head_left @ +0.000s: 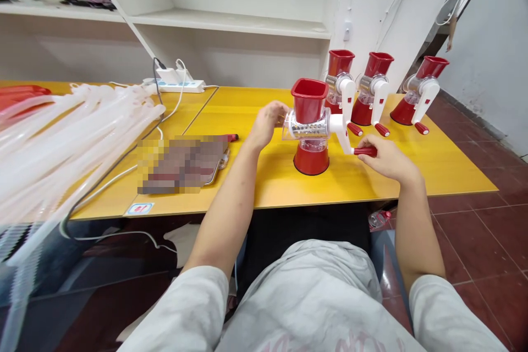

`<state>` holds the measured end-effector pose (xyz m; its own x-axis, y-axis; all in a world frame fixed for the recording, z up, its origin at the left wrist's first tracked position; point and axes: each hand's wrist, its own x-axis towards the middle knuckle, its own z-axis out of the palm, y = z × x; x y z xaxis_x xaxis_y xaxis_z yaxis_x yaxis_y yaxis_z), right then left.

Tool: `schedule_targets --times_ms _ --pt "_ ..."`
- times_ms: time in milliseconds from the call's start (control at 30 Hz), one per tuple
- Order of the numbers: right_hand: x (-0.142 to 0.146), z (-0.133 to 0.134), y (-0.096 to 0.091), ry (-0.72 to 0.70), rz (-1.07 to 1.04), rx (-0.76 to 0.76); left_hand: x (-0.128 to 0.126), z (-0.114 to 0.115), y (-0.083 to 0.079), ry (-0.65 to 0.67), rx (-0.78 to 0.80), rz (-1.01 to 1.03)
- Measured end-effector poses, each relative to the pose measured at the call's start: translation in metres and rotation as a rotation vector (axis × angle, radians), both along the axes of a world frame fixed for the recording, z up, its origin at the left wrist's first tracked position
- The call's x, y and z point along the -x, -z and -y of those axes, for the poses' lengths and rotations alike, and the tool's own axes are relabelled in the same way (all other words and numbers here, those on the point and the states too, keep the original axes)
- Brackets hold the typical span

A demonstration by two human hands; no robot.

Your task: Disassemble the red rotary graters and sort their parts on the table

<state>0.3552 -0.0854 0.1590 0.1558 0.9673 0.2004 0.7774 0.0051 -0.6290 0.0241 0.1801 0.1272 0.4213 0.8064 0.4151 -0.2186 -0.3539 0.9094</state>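
Note:
A red-and-white rotary grater [310,164] stands upright on the yellow table in front of me, with a red hopper on top and a metal drum inside its clear body. My left hand [268,124] is at the open left end of the clear housing, its curled fingers against the rim and partly hidden behind it. On the other side, my right hand [385,158] is closed on the red grip of the crank handle [365,151]. The white crank arm points downward from the drum.
Three similar graters [340,60] stand behind and to the right. Leftward lie a blurred flat object [181,168], a pile of translucent plastic strips [82,126] and a power strip [181,86] with cables. The table's front edge [313,205] is close to my body.

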Motion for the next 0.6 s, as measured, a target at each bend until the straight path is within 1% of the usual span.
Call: schedule_targets --times_ms 67,100,167,233,333,467,600 --pt "0.005 0.005 -0.007 -0.018 0.013 0.075 -0.005 0.002 -0.007 -0.084 -0.023 0.101" --pt "0.008 0.008 -0.011 -0.044 0.018 0.127 -0.006 0.002 -0.01 -0.084 -0.019 0.135" --pt "0.015 0.013 -0.019 -0.13 -0.001 0.23 -0.008 0.003 -0.014 -0.028 -0.019 0.17" --pt "0.021 0.018 -0.025 -0.242 -0.081 0.314 -0.008 0.004 -0.015 0.042 -0.033 0.171" --pt "0.028 0.021 -0.031 -0.378 -0.246 0.374 -0.007 0.009 -0.013 0.113 -0.064 0.139" --pt "0.032 0.022 -0.027 -0.43 -0.356 0.397 -0.009 0.014 -0.01 0.143 -0.089 0.106" --pt "0.042 0.009 -0.011 -0.55 -0.496 0.408 -0.023 0.013 -0.005 0.141 -0.066 0.198"
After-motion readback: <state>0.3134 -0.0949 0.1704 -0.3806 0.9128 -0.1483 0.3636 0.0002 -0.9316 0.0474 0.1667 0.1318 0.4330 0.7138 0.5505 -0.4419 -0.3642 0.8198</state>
